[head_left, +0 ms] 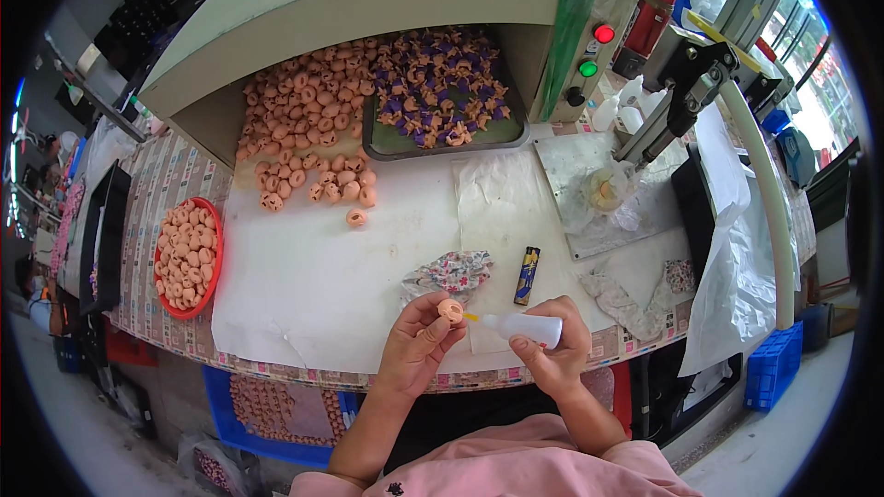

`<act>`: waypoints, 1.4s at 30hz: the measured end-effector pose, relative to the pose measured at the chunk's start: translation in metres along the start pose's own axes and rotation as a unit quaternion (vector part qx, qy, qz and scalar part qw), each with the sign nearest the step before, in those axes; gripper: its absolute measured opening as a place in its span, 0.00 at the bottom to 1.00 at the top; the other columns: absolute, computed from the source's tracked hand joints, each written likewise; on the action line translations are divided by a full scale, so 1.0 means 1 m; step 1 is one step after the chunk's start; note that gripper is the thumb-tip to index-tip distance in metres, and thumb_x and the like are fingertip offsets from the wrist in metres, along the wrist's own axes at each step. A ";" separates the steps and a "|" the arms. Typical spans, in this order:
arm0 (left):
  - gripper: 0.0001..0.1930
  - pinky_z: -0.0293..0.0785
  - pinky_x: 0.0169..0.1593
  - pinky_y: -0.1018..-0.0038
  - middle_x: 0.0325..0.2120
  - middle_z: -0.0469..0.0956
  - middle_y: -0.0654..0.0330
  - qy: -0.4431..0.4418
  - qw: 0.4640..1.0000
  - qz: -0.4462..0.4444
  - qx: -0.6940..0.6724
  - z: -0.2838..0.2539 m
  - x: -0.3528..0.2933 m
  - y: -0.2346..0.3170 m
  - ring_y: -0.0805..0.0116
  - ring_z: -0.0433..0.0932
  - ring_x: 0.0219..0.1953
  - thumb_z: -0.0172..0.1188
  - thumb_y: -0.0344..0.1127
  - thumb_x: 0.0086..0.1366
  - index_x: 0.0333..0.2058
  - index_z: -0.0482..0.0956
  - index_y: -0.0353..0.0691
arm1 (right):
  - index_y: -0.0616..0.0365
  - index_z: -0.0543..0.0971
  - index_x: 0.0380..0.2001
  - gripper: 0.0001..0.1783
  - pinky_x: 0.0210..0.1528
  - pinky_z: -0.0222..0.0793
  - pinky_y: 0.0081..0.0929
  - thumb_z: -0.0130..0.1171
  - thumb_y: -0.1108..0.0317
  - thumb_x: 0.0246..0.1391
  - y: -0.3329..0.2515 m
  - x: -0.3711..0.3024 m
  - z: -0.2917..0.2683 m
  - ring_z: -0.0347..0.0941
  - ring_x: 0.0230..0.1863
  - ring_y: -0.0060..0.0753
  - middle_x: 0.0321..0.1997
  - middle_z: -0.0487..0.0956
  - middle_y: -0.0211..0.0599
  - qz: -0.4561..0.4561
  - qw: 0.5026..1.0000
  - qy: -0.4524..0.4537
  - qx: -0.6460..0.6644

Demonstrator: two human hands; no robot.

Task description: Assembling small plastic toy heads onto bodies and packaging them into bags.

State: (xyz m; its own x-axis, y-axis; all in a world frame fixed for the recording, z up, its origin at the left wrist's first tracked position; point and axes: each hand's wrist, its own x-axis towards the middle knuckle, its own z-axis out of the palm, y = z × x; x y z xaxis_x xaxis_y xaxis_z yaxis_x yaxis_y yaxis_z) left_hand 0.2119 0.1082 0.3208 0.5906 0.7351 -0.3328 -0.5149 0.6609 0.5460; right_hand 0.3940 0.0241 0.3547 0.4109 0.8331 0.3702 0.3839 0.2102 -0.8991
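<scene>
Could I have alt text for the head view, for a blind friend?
A person's left hand holds a small peach-coloured piece close to the yellow tip of a white bottle in their right hand; similar pieces are heaped beyond.

Head-worn fisheye: we look down, close over pink shirt, left hand and right hand towards 6 o'clock, facing across worktable to open-front booth at 12; window far off at 2 o'clock.
</scene>
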 end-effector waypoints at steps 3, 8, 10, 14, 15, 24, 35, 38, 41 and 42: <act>0.17 0.77 0.52 0.75 0.45 0.76 0.58 -0.004 1.000 -0.007 0.003 -0.002 0.001 0.000 0.70 0.78 0.46 0.58 0.28 0.64 0.52 0.70 0.39 | 0.62 0.76 0.32 0.16 0.32 0.60 0.22 0.70 0.65 0.44 0.001 0.000 0.002 0.66 0.29 0.24 0.29 0.72 0.33 0.022 1.000 0.004 0.005; 0.17 0.78 0.51 0.75 0.45 0.76 0.58 0.001 1.000 -0.008 0.005 -0.001 0.002 -0.002 0.69 0.78 0.45 0.58 0.27 0.64 0.52 0.71 0.39 | 0.62 0.76 0.33 0.17 0.32 0.60 0.21 0.70 0.64 0.45 0.004 -0.001 0.000 0.66 0.29 0.24 0.29 0.72 0.32 0.028 1.000 0.008 0.011; 0.18 0.77 0.53 0.74 0.45 0.76 0.58 0.000 1.000 -0.010 0.010 0.000 0.002 -0.002 0.70 0.78 0.46 0.59 0.28 0.64 0.52 0.71 0.39 | 0.62 0.76 0.33 0.17 0.32 0.60 0.21 0.70 0.64 0.45 0.005 -0.001 0.001 0.66 0.29 0.24 0.29 0.72 0.33 0.029 0.999 0.009 0.013; 0.18 0.76 0.53 0.74 0.45 0.76 0.59 0.004 1.000 -0.016 0.014 0.000 0.002 -0.003 0.70 0.78 0.46 0.59 0.29 0.64 0.52 0.71 0.39 | 0.63 0.76 0.34 0.16 0.31 0.65 0.23 0.71 0.70 0.43 0.006 -0.001 -0.002 0.70 0.29 0.28 0.30 0.75 0.37 0.027 0.999 0.015 0.012; 0.18 0.76 0.53 0.74 0.44 0.76 0.59 0.005 1.000 -0.017 0.015 0.000 0.002 -0.003 0.70 0.78 0.46 0.59 0.29 0.63 0.52 0.71 0.39 | 0.63 0.76 0.34 0.16 0.31 0.65 0.23 0.71 0.70 0.43 0.007 -0.001 -0.002 0.70 0.29 0.28 0.30 0.75 0.37 0.028 0.999 0.016 0.012; 0.18 0.77 0.52 0.75 0.44 0.76 0.59 0.004 1.000 -0.015 0.010 0.001 0.002 -0.004 0.70 0.78 0.45 0.59 0.29 0.63 0.52 0.70 0.38 | 0.63 0.76 0.34 0.15 0.31 0.65 0.22 0.71 0.70 0.44 0.006 0.000 -0.003 0.70 0.29 0.27 0.31 0.74 0.36 0.032 0.999 0.013 0.020; 0.18 0.79 0.49 0.75 0.48 0.75 0.55 0.012 0.997 0.065 -0.046 -0.007 -0.021 0.030 0.66 0.78 0.46 0.59 0.27 0.63 0.52 0.70 0.42 | 0.63 0.74 0.36 0.16 0.33 0.70 0.27 0.69 0.75 0.43 0.010 0.001 0.026 0.73 0.31 0.32 0.33 0.75 0.39 0.036 0.992 0.005 -0.124; 0.20 0.80 0.50 0.74 0.51 0.74 0.53 0.010 0.994 0.088 -0.068 -0.014 -0.031 0.040 0.64 0.78 0.48 0.58 0.26 0.64 0.54 0.69 0.44 | 0.62 0.74 0.35 0.15 0.35 0.71 0.31 0.68 0.77 0.43 0.017 0.003 0.035 0.74 0.34 0.40 0.34 0.77 0.42 -0.026 0.985 -0.009 -0.172; 0.19 0.81 0.49 0.73 0.52 0.72 0.50 -0.003 0.988 0.083 -0.129 -0.017 -0.041 0.049 0.63 0.78 0.47 0.54 0.25 0.65 0.55 0.69 0.45 | 0.61 0.75 0.36 0.14 0.39 0.71 0.34 0.65 0.78 0.43 0.008 0.024 0.034 0.73 0.37 0.45 0.36 0.77 0.41 -0.057 0.980 -0.046 -0.185; 0.20 0.81 0.49 0.73 0.53 0.72 0.51 0.001 0.988 0.078 -0.131 -0.017 -0.044 0.051 0.63 0.78 0.47 0.56 0.25 0.64 0.54 0.69 0.45 | 0.61 0.75 0.36 0.14 0.39 0.71 0.34 0.65 0.78 0.43 0.004 0.036 0.034 0.73 0.37 0.45 0.36 0.77 0.41 -0.061 0.980 -0.045 -0.185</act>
State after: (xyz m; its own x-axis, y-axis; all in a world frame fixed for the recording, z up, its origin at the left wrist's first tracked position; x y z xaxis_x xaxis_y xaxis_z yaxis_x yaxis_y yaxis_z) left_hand 0.1497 0.1122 0.3499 0.4906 0.8310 -0.2622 -0.7431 0.5562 0.3722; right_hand 0.3826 0.0727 0.3565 0.2761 0.8585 0.4322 0.7062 0.1238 -0.6971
